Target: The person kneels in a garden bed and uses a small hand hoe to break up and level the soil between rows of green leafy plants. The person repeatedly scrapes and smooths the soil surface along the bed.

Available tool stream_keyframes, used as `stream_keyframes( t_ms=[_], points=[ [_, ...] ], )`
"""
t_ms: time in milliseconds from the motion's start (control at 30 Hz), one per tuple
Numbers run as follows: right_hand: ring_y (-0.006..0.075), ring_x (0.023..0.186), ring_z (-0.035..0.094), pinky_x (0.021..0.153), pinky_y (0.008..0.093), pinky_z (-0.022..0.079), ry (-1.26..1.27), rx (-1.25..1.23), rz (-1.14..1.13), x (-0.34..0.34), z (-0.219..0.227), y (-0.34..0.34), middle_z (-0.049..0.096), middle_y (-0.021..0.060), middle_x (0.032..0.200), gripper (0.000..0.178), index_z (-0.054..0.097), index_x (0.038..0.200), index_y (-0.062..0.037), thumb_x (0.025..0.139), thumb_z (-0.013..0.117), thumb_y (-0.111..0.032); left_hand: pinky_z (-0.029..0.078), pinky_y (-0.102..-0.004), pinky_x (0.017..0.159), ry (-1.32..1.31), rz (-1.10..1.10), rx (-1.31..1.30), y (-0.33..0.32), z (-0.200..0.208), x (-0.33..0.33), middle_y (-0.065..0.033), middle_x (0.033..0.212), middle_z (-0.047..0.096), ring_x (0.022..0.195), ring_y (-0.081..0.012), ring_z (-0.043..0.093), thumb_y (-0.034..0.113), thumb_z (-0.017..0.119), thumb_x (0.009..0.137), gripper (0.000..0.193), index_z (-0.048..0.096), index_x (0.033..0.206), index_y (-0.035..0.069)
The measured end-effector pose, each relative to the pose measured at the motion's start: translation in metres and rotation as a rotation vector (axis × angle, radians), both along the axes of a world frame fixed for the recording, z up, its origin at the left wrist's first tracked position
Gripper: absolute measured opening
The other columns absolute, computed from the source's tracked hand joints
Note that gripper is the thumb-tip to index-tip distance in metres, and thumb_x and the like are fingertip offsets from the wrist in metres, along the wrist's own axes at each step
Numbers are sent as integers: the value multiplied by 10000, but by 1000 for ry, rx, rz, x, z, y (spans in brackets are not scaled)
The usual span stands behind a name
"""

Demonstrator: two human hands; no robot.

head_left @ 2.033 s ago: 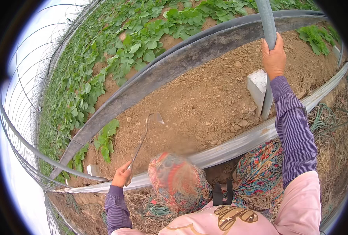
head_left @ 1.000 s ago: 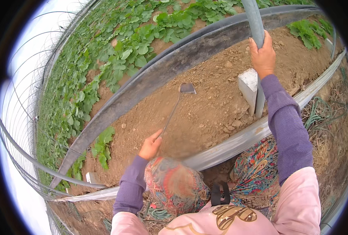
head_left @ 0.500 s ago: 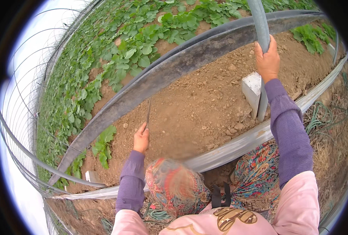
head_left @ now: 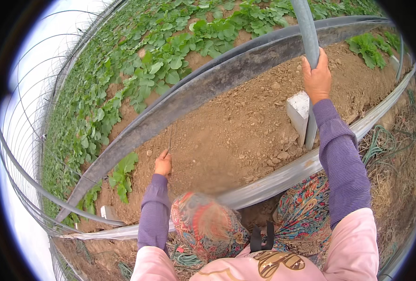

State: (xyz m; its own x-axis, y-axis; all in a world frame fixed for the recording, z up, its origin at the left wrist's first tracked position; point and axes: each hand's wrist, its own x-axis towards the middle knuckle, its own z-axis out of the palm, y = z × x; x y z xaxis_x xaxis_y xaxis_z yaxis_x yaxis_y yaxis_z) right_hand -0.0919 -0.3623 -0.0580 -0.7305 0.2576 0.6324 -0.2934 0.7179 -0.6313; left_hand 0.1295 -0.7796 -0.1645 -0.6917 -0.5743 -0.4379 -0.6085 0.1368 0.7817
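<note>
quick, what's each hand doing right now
Left hand: closed, holding a thin tool shaft.
Right hand: closed around the grey pole.

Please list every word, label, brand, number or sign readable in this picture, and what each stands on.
None can be read.
Pink shirt: a brown print with small pale star shapes; I cannot make out lettering in it.
Thin tool, grey pole and white block: no text visible.

Smooth metal pole (head_left: pixel 305 28), rough soil (head_left: pixel 231 122)
</note>
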Motion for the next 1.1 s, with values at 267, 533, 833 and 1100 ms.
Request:
stream_keyframes(
  t_ms=[267, 533, 833, 1100],
  points=[
    [323, 770, 535, 645, 377, 428, 33, 21, -19, -2, -5, 3, 534, 165, 896, 471, 350, 1112, -87, 749, 506, -345, 291, -224, 326, -28, -178, 172, 62, 33, 32, 18, 504, 412, 355, -80, 360, 144, 409, 806, 388, 358, 1182, 65],
    [334, 801, 523, 665, 390, 417, 46, 16, -25, -5, -5, 3, 518, 168, 931, 478, 354, 1116, -88, 751, 498, -360, 400, -222, 590, 15, -224, -179, 21, 22, 80, -56, 796, 549, 652, -93, 491, 108, 457, 778, 346, 438, 1103, -10],
    [336, 838, 516, 690, 381, 411, 33, 9, -23, -4, -5, 1, 513, 180, 955, 500, 345, 1135, -63, 761, 491, -359, 274, -187, 335, -48, -23, -252, -40, 18, 152, 44, 510, 398, 385, -45, 352, 116, 424, 799, 362, 397, 1152, 39],
    [346, 836, 516, 689, 386, 413, 6, 4, -27, -2, -2, 0, 510, 199, 957, 492, 346, 1132, -51, 760, 498, -336, 271, -182, 357, -26, 24, -144, -29, 34, 133, 68, 522, 390, 401, -21, 326, 76, 430, 791, 337, 426, 1124, 30]
  ],
)
